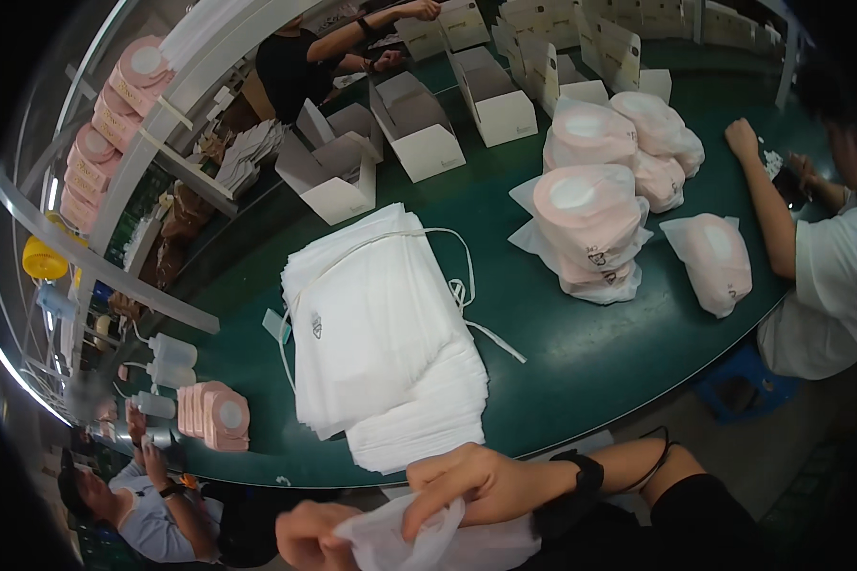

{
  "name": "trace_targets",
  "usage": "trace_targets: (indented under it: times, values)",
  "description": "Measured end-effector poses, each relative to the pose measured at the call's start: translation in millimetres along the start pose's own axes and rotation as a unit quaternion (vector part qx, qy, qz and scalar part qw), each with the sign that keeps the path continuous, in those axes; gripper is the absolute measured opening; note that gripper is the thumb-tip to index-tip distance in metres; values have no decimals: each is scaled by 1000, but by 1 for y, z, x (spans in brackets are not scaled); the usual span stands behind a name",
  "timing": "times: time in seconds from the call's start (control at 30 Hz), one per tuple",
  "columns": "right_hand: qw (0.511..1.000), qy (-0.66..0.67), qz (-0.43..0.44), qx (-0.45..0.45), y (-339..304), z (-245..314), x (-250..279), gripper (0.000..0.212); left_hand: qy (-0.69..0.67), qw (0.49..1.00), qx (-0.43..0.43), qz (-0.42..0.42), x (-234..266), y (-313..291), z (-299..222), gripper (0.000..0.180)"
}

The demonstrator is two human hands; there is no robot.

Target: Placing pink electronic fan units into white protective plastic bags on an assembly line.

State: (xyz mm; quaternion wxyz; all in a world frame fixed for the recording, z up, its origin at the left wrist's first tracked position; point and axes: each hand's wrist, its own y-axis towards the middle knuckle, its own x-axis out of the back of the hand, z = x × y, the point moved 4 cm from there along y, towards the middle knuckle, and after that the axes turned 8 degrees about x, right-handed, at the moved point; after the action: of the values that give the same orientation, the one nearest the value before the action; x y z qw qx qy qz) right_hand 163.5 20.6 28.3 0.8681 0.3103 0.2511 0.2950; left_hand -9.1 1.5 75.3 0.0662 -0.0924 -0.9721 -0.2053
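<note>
At the near edge of the table, a translucent white bag (pixel 388 535) is bunched between my two hands. My left hand (pixel 307 533) is closed on one side of it, fingers curled. From the right comes my right hand (pixel 471 483), its fingers pinching the bag's upper part; a dark watch and a thin black band are on that arm. Just beyond my hands lies a thick stack of flat white bags (pixel 371 333). A loose off-white cord (pixel 428 231) runs over and around the stack. What is inside the held bag, if anything, cannot be seen.
Bagged pink packages (pixel 586 224) pile at the right on the green table (pixel 543 371). White open boxes (pixel 414 133) line the far side. Bare pink packages (pixel 214 416) and white bottles (pixel 173 360) stand left. People sit right and lower left; another works across. A blue stool (pixel 747 385) is at right.
</note>
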Motion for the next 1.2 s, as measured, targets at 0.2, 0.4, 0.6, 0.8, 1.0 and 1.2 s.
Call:
trace_targets:
  times: [0.2,0.4,0.6,0.8,1.0,1.2]
  values:
    - [982,-138,-123,46,8,37,18,14,-112,946,291,88,-34,16,107,27]
    - [932,-328,-83,126,10,48,22,28,-282,852,398,188,-65,-12,117,41]
    - [899,-356,-193,166,-12,50,33,22,-547,765,338,36,-63,-9,130,41]
    - [872,133,-418,-216,-67,-20,100,25,227,934,-194,197,-43,12,50,35]
    - [907,-215,-157,-325,-67,-2,74,41,401,765,-401,305,-57,-45,78,28]
    - [779,-556,108,-269,-58,0,18,50,408,810,-309,287,-64,-57,96,28]
